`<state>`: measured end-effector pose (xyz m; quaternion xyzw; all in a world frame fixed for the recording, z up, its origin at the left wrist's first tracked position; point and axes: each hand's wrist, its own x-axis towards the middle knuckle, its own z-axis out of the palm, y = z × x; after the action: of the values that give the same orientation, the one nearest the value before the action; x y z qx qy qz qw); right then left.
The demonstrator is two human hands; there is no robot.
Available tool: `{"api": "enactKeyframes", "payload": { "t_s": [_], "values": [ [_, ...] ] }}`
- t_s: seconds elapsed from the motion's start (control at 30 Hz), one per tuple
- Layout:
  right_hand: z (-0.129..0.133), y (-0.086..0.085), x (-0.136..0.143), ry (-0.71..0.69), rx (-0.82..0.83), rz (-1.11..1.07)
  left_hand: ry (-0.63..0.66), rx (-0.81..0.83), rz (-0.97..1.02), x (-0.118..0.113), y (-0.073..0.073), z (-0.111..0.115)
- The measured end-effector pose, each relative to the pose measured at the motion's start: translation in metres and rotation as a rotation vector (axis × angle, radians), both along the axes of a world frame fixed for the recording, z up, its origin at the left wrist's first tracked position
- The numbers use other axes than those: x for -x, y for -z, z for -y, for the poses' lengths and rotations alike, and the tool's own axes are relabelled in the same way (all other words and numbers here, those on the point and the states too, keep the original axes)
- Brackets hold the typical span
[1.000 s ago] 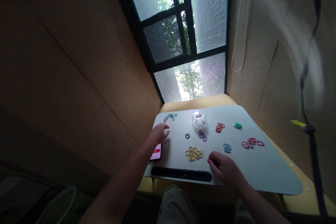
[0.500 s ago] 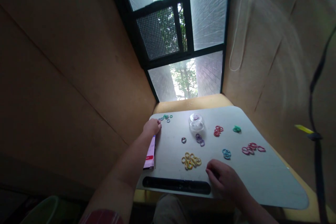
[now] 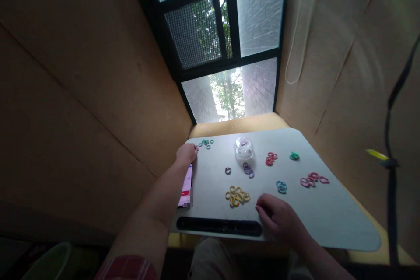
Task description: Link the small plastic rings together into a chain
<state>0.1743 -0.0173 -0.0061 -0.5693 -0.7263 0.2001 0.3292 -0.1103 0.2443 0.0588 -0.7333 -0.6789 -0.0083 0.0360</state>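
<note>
My left hand (image 3: pixel 187 153) is at the far left edge of a white lap table (image 3: pixel 210 183), its fingertips pinched together. Beside them lies a loose cluster of small green and bluish rings (image 3: pixel 205 142), like hair bands. Whatever the pinch holds is too small to make out. My right hand (image 3: pixel 274 213) rests with curled fingers near the front edge, and no object shows in it. To its left is a pile of yellow rings (image 3: pixel 237 196); blue rings (image 3: pixel 281 187) lie just beyond it.
A clear round container (image 3: pixel 243 148) stands towards the back. Purple rings (image 3: pixel 248 170), a single dark ring (image 3: pixel 228 170), red rings (image 3: pixel 271 159), green rings (image 3: pixel 294 156) and pink rings (image 3: pixel 314 180) lie around. A phone (image 3: pixel 186 188) is under my left forearm; a black slot (image 3: pixel 219 226) runs along the front.
The view has tilted slightly, so everything sits a little higher in the picture. My left fingertips have drawn slightly back from the green cluster. My right hand stays in place.
</note>
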Motion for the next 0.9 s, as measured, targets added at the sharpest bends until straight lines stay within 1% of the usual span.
{"api": "enactKeyframes", "payload": {
  "t_s": [0.2, 0.3, 0.47, 0.57, 0.63, 0.7, 0.8, 0.87, 0.9],
  "values": [
    [0.000, 0.002, -0.002, 0.000, -0.011, -0.005, 0.018, 0.033, 0.011, 0.002, -0.004, 0.004],
    [-0.001, 0.003, -0.002, 0.003, -0.026, -0.010, 0.055, 0.046, 0.004, 0.004, -0.006, 0.009],
    [-0.001, 0.004, -0.002, 0.016, -0.039, -0.036, 0.070, 0.050, 0.006, 0.007, -0.011, 0.018],
    [-0.001, 0.005, -0.001, 0.020, -0.035, -0.058, 0.148, 0.049, 0.001, 0.000, -0.013, 0.029],
    [-0.003, 0.007, 0.000, 0.015, -0.043, -0.040, 0.250, 0.051, 0.038, -0.010, -0.014, 0.044],
    [-0.005, 0.008, 0.001, 0.018, -0.053, -0.006, 0.366, 0.086, 0.133, -0.023, -0.014, 0.068],
    [-0.007, 0.009, 0.002, 0.032, -0.063, 0.019, 0.525, 0.215, 0.262, -0.044, -0.014, 0.116],
    [-0.007, 0.009, 0.002, 0.033, -0.070, 0.018, 0.606, 0.276, 0.275, -0.055, -0.012, 0.147],
    [-0.007, 0.009, 0.002, 0.033, -0.072, 0.011, 0.626, 0.266, 0.269, -0.061, -0.010, 0.160]
  ]
}}
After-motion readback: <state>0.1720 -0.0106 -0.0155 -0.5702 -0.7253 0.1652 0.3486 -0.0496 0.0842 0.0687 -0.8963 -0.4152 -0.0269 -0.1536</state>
